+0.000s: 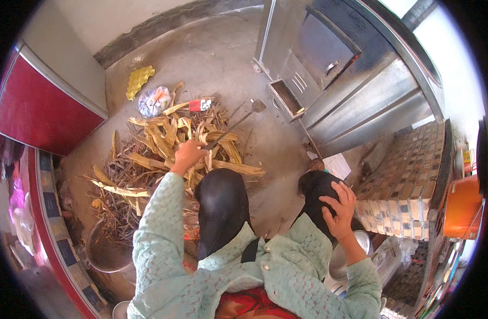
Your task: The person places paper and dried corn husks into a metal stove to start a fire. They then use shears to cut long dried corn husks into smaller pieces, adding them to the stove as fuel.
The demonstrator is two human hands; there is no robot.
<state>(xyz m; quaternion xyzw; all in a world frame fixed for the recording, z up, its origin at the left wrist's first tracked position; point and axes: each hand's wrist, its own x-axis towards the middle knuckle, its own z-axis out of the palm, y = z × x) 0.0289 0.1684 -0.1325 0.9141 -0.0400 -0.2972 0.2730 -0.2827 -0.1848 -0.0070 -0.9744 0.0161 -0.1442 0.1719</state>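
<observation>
My left hand is closed around the handle end of a small long-handled fire shovel. Its dark flat blade points away from me, over the floor short of the metal stove. Under and around that hand spreads a heap of dry corn husks and thin twigs. My right hand lies on my right knee with its fingers spread, holding nothing. On the stove front, the fire door has a small orange glow at its edge, and an ash drawer is pulled out below.
Beyond the husks lie a red and white packet, a plastic bag and a yellow egg tray. A red cabinet stands left. To the right are a tiled brick block and an orange container. A metal basin sits lower left.
</observation>
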